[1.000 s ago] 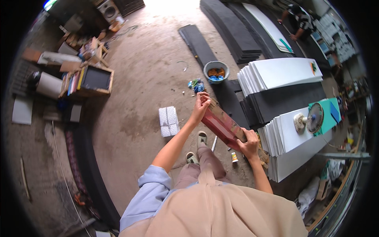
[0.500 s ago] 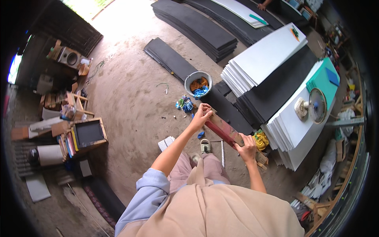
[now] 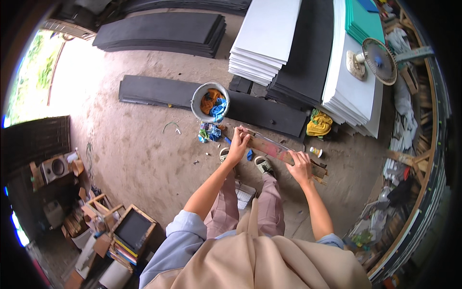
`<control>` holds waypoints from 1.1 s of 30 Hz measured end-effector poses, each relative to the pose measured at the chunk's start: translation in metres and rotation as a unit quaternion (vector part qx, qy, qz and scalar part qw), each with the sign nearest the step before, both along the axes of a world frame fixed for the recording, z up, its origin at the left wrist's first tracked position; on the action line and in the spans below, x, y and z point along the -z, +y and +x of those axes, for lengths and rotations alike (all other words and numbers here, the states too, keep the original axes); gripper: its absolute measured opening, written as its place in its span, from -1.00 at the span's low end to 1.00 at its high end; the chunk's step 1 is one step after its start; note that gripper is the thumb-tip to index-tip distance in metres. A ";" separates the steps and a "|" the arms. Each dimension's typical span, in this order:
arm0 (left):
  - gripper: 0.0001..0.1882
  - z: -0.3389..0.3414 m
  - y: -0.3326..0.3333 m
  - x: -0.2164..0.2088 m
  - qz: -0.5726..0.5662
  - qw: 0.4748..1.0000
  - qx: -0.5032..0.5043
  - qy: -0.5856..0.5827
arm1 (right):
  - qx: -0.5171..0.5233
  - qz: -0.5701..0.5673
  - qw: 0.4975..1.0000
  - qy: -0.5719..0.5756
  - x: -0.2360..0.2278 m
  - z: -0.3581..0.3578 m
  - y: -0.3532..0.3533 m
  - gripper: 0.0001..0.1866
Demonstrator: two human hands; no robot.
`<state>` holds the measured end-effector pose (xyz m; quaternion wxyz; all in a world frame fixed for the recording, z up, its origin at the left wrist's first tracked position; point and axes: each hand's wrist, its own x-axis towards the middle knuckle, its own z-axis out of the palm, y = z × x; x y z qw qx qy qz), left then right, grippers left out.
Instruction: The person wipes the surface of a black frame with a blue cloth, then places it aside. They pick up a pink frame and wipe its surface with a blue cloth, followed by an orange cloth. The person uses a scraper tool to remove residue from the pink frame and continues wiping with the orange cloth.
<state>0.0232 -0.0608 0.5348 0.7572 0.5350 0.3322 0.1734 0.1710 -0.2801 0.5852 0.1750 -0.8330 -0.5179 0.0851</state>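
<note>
Left hand [image 3: 237, 146] and right hand [image 3: 301, 167] grip opposite ends of a red bar [image 3: 272, 150] above the floor [image 3: 154, 159]; apparently a two-handed holding step, any shift calling for both hands together.

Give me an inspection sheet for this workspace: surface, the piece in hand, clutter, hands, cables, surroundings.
Surface: stained grey-brown floor.
Job's things: long red-and-brown bar, worn-looking, held in both hands.
Clutter: grey bucket with orange and blue cloths inside; crumpled cloths beside it; yellow cloth by the stacked sheets.
Hands: left hand grips the bar's left end, right hand near its right end.
Cables: none certain; a thin strand near the bucket may be string or wire.
Surroundings: black sheet stack; white sheet stack; fan on another white stack.
</note>
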 end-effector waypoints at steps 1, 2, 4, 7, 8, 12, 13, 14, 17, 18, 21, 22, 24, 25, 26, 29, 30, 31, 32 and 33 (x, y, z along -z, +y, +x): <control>-0.82 -0.002 0.006 0.008 -0.007 1.000 0.018 -0.001 | 0.012 -0.005 1.000 -0.005 0.009 -0.007 0.003 -0.44; -0.82 -0.006 0.011 0.015 -0.019 0.999 0.026 0.006 | 0.014 -0.004 1.000 -0.010 0.018 -0.012 0.006 -0.43; -0.82 -0.014 0.026 0.045 -0.030 0.999 0.036 0.005 | 0.015 -0.025 0.999 -0.015 0.036 -0.021 0.018 -0.42; -0.84 -0.017 0.039 0.080 -0.044 0.999 0.023 -0.007 | 0.019 -0.047 0.999 -0.014 0.070 -0.027 0.029 -0.39; -0.84 -0.014 0.040 0.087 -0.055 0.998 0.019 0.007 | 0.019 -0.047 0.999 -0.014 0.081 -0.024 0.032 -0.39; -0.85 -0.009 0.049 0.112 -0.061 0.997 0.030 0.028 | 0.014 -0.061 0.998 -0.011 0.113 -0.018 0.037 -0.39; -0.85 -0.007 0.049 0.118 -0.050 0.998 0.034 0.027 | 0.010 -0.064 0.998 -0.012 0.120 -0.016 0.037 -0.39; -0.85 -0.004 0.047 0.125 -0.058 0.998 0.030 0.013 | 0.010 -0.072 0.997 -0.008 0.128 -0.013 0.036 -0.39; -0.85 -0.002 0.053 0.158 -0.021 0.997 0.067 0.029 | 0.015 -0.060 0.998 -0.016 0.153 -0.006 0.037 -0.40; -0.85 0.001 0.054 0.163 -0.020 0.998 0.049 0.031 | 0.023 -0.047 0.999 -0.015 0.159 -0.004 0.040 -0.40; -0.83 0.014 0.063 0.181 0.020 1.000 0.005 0.011 | 0.042 -0.005 0.999 -0.008 0.165 0.002 0.052 -0.42; -0.82 0.018 0.065 0.181 0.008 1.000 0.017 0.021 | 0.051 -0.002 0.999 -0.001 0.166 0.006 0.052 -0.42; -0.79 0.027 0.063 0.176 0.013 0.999 0.032 0.037 | 0.070 0.009 0.997 0.013 0.169 0.009 0.048 -0.42; -0.79 0.030 0.060 0.175 0.004 0.999 0.023 0.037 | 0.081 0.016 0.996 0.020 0.171 0.011 0.045 -0.42; -0.78 0.031 0.055 0.177 0.004 0.999 0.009 0.040 | 0.092 0.023 0.995 0.028 0.173 0.011 0.041 -0.42; -0.78 0.042 0.051 0.176 -0.001 1.000 -0.008 0.024 | 0.092 0.000 0.995 -0.038 0.182 0.018 0.039 -0.44; -0.77 0.050 0.056 0.182 0.016 1.000 -0.008 0.012 | 0.091 -0.001 0.995 -0.052 0.187 0.024 0.043 -0.45; -0.76 0.058 0.061 0.188 0.032 0.999 -0.007 0.001 | 0.090 -0.003 0.994 -0.065 0.190 0.032 0.047 -0.45; -0.74 0.062 0.064 0.194 0.027 1.000 -0.002 -0.008 | 0.090 -0.005 0.993 -0.078 0.193 0.040 0.052 -0.45; -0.73 0.078 0.067 0.196 0.025 0.999 0.004 -0.031 | 0.092 0.007 0.991 -0.098 0.196 0.059 0.056 -0.45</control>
